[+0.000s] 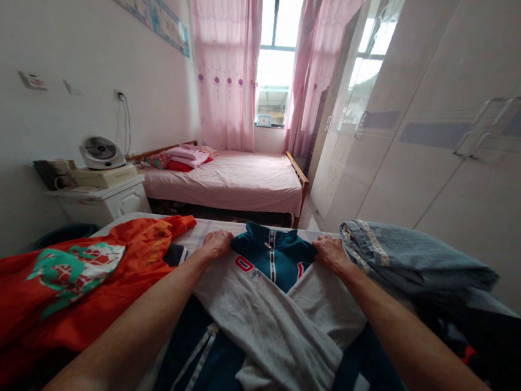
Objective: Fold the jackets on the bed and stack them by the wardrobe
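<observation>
Left hand (218, 243), right hand (329, 252) | gripping jacket (271, 319) at shoulders | collar (271, 236) between them

pale wall (20, 6) | daylit window (277, 68) | pink curtains (223, 50) | pink-covered bed (247, 182) | white wardrobe (395, 178)

left hand (218, 242) + right hand (329, 251) — at jacket (275, 329) shoulders | sleeves (250, 299) crossed | orange garment (110, 273) — left | folded denim (420, 260) — right

One head-worn camera looks forward and down from above the nearby hands (217, 244), facing the window (287, 20) farther off.
</observation>
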`<state>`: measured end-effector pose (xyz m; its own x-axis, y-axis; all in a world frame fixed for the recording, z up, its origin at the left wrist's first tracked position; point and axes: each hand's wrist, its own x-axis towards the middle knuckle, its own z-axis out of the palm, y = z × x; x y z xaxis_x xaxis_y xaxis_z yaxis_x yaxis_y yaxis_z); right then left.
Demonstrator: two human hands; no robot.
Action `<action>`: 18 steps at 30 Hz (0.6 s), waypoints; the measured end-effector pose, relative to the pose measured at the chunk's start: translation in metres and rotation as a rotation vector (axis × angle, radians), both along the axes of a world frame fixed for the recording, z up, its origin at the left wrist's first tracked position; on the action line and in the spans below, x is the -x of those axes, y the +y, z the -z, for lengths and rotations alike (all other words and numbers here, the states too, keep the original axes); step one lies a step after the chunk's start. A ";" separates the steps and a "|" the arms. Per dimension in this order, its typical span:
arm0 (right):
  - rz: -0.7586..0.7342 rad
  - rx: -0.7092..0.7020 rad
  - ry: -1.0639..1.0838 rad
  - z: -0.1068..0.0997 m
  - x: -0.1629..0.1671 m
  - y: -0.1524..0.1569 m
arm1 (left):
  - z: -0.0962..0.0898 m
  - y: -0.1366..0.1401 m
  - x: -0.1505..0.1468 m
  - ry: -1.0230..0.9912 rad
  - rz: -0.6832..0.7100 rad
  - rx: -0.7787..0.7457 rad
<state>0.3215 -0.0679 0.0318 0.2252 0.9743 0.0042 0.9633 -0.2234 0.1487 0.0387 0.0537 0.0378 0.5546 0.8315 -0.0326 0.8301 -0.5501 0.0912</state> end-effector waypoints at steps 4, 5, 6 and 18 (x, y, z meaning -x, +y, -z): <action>-0.041 -0.188 -0.063 -0.020 0.018 -0.046 | -0.028 -0.035 0.018 -0.060 -0.009 -0.137; -0.048 -0.245 -0.077 -0.028 0.020 -0.062 | -0.037 -0.046 0.027 -0.086 -0.002 -0.175; -0.059 -0.312 -0.087 -0.035 0.021 -0.080 | -0.045 -0.060 0.038 -0.112 0.010 -0.209; -0.275 -0.390 0.287 0.065 0.043 -0.340 | 0.055 -0.249 0.208 -0.387 0.463 -0.152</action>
<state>0.2786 -0.4083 -0.0334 0.0081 0.9360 0.3520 0.9837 0.0558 -0.1712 -0.1688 -0.1956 -0.0176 0.8064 0.4815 0.3432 0.4249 -0.8755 0.2300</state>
